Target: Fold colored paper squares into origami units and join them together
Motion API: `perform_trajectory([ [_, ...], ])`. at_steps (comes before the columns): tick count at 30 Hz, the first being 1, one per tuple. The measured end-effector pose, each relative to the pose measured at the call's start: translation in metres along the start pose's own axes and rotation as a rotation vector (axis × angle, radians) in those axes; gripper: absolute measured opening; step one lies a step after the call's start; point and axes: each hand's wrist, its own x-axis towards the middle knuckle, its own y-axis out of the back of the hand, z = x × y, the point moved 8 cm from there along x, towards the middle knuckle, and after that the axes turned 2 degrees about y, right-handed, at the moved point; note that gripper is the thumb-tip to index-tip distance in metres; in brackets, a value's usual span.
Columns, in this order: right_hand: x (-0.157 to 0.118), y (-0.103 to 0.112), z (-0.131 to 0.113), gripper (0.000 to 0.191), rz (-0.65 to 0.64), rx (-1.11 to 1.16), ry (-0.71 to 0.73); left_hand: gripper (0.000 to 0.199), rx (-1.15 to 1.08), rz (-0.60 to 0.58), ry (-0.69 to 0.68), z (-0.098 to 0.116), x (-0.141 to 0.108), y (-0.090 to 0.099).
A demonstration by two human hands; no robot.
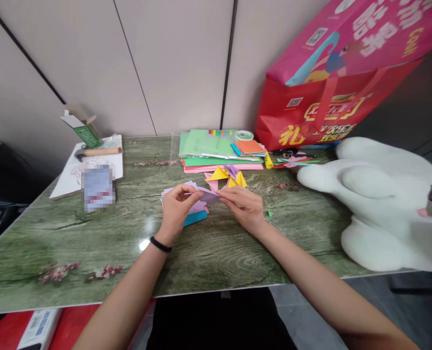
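Between both hands I hold a piece of light purple paper [209, 195], which looks folded, a little above the table. My left hand [179, 206] pinches its left end between thumb and fingers. At the other end, my right hand [243, 204] grips the corner. Under and behind my left hand lies a stack of coloured paper sheets [196, 218], with purple and blue showing; my hand covers part of it. Just beyond the held paper sit folded paper pieces [238, 179] in yellow, purple and pink.
Behind lie green and pink sheets [205, 150] with small orange squares [250, 147] on top. A white plush toy [376, 199] rests at the right, near a red bag [318, 112]. On the left are a hammer [101, 152], an open box [86, 133] and a blurred-out object [98, 188].
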Motion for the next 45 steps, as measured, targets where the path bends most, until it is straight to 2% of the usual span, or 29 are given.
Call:
perform_trajectory([
  [5, -0.001, 0.0, 0.0, 0.025, 0.013, -0.006, 0.023, 0.015, 0.034, -0.023, -0.034, 0.004, -0.002, -0.002],
  [15, 0.002, 0.0, 0.01, 0.018, 0.02, 0.102, -0.147, 0.01, 0.077, -0.001, -0.104, 0.011, -0.004, -0.001],
  [21, -0.004, -0.002, 0.027, 0.018, 0.043, 0.171, -0.311, 0.01, 0.08, 0.0, -0.094, 0.011, -0.004, -0.001],
  [27, -0.01, -0.009, 0.043, 0.02, 0.052, 0.379, -0.487, 0.01, 0.04, -0.017, -0.088, 0.01, -0.003, -0.002],
  [32, -0.01, -0.012, 0.052, 0.024, 0.033, 0.52, -0.562, 0.015, -0.076, -0.046, 0.026, 0.003, -0.001, -0.003],
  [36, -0.012, -0.021, 0.054, 0.033, -0.047, 0.658, -0.606, 0.017, -0.168, -0.087, 0.148, -0.002, -0.002, -0.008],
  [45, -0.011, -0.024, 0.045, 0.027, -0.149, 0.683, -0.543, 0.023, -0.237, -0.178, 0.365, -0.018, -0.006, -0.017],
])
